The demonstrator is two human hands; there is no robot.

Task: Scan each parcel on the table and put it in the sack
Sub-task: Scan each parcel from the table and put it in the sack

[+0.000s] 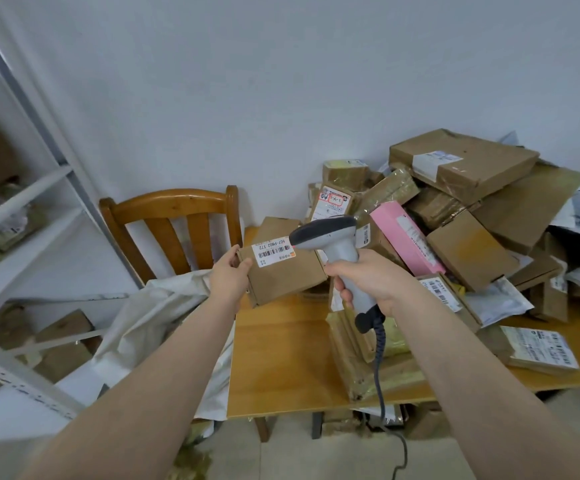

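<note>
My left hand (229, 276) grips the left end of a small brown cardboard parcel (287, 275), held above the table's left edge with its white barcode label facing up. My right hand (368, 280) grips the handle of a grey barcode scanner (330, 237). The scanner's dark head points left at the label, almost touching it. Its coiled cable hangs down over the table front. The white sack (150, 320) lies open to the left of the table, below my left arm.
A wooden table (281, 358) carries a large heap of cardboard parcels (461, 209), a pink box (410, 237) and grey mailer bags at right. A wooden chair (171, 230) stands behind the sack. White metal shelving (22, 216) with more parcels fills the left side.
</note>
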